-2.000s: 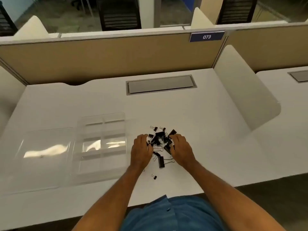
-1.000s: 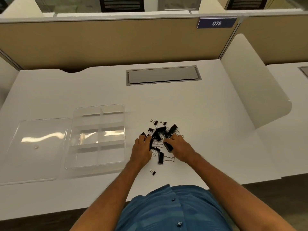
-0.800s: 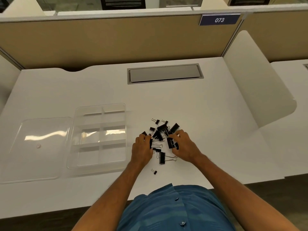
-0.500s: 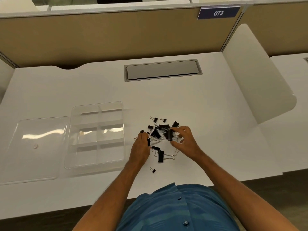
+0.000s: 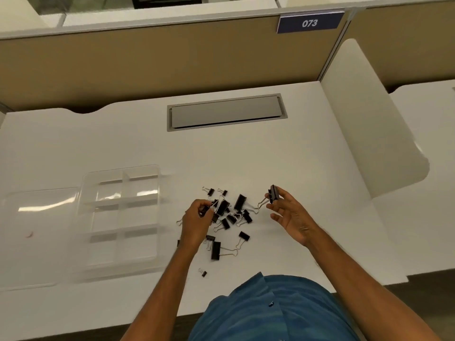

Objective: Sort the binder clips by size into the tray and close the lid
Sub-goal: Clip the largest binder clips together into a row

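Starting at your far left, the clear lid (image 5: 37,232) lies flat on the desk (image 5: 283,163), touching the tray's left edge, likely set there so it can swing or slide over once sorting ends. The tray (image 5: 85,193) beside it shows six compartments, and none seems to hold a clip yet. Your left hand (image 5: 195,223) sits at the near-left edge of the pile of binder clips (image 5: 229,212), fingers curled round a small black clip, which puts it closest to the tray for a short drop. Loose clips of mixed sizes spread toward you, one tiny clip (image 5: 203,272) lying apart near the desk edge. Your right hand (image 5: 289,215) is raised clear of the pile, thumb and forefinger pinching a large clip (image 5: 274,193) with its wire handles hanging left, the other fingers spread, probably for judging its size.
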`<action>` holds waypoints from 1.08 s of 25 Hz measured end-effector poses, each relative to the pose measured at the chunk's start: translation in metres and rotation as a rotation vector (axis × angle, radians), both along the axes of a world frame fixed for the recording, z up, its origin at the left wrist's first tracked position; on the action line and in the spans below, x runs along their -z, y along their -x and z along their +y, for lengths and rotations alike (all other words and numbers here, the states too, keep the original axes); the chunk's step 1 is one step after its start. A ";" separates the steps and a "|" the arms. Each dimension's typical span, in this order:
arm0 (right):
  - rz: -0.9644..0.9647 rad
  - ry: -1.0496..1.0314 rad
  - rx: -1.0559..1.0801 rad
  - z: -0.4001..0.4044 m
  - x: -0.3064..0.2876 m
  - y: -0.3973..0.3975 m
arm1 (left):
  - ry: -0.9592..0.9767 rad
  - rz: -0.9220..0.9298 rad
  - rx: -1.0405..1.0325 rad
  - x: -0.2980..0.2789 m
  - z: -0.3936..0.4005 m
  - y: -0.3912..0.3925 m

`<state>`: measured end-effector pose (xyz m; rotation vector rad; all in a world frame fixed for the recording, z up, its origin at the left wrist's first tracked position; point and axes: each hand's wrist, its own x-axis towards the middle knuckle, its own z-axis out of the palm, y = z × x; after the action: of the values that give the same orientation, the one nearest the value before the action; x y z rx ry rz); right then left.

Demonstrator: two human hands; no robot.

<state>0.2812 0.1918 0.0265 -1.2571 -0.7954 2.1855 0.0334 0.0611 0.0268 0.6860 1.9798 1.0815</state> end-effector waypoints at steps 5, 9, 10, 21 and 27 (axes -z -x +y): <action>-0.136 -0.166 -0.025 0.061 -0.002 -0.032 | -0.020 -0.363 -0.137 0.000 0.069 -0.039; -0.431 -0.432 -0.098 0.099 0.006 -0.040 | 0.007 -0.491 -0.164 0.016 0.126 -0.072; -0.511 -0.504 -0.116 0.105 0.008 -0.040 | 0.024 -0.514 -0.178 0.021 0.140 -0.079; -0.993 -1.319 -0.656 0.162 0.050 -0.029 | 0.149 -0.216 -0.050 0.046 0.212 -0.090; -0.866 -1.291 -0.590 0.170 0.071 -0.021 | 0.187 0.293 0.270 0.051 0.212 -0.086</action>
<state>0.3021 0.3613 -0.0445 -1.1799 -2.5650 0.7640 0.1191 0.2729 -0.0242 1.0210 2.1220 0.6542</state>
